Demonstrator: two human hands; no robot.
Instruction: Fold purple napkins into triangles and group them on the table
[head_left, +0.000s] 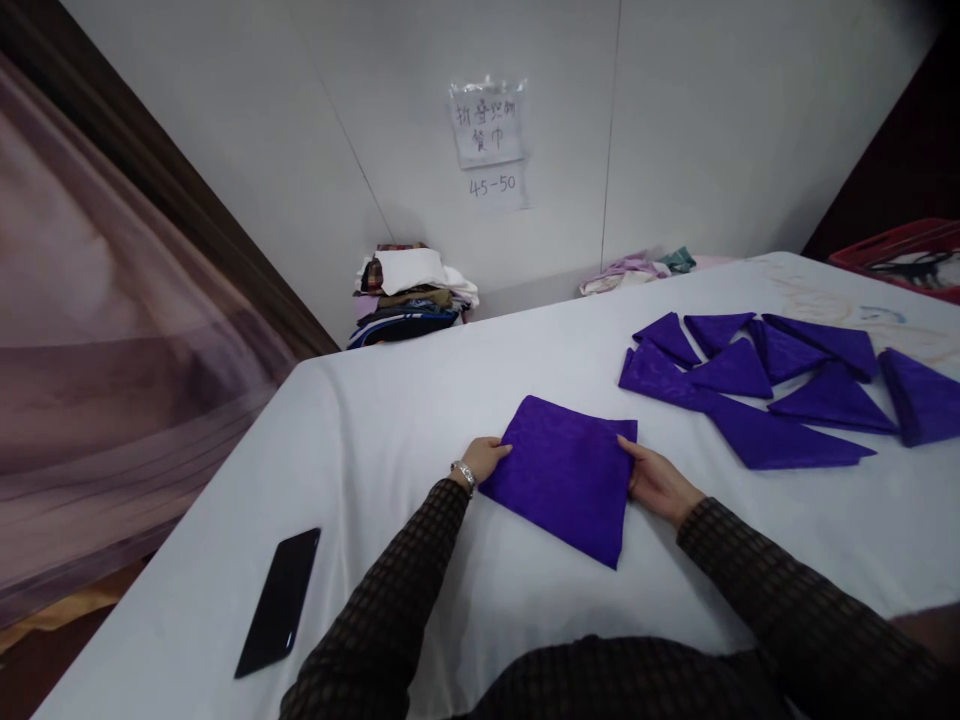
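A purple cloth napkin (562,475), folded into a rough square, is stretched between my two hands just over the white-covered table. My left hand (484,460), with a silvery bracelet at the wrist, pinches its left edge. On the opposite side my right hand (660,480) grips the right edge, thumb on top and fingers partly hidden beneath the cloth. One corner of the napkin points toward me. Whether its lower side rests on the table, I cannot tell. Off to the right lie several purple napkins (735,370) folded into triangles, some overlapping.
A black phone (279,600) lies at the table's left. Behind the far edge are a stack of folded clothes (412,295) and a pile of pinkish cloth (626,272). A red basket (892,240) stands far right. Handwritten papers (489,140) hang on the wall; a curtain (112,330) hangs left.
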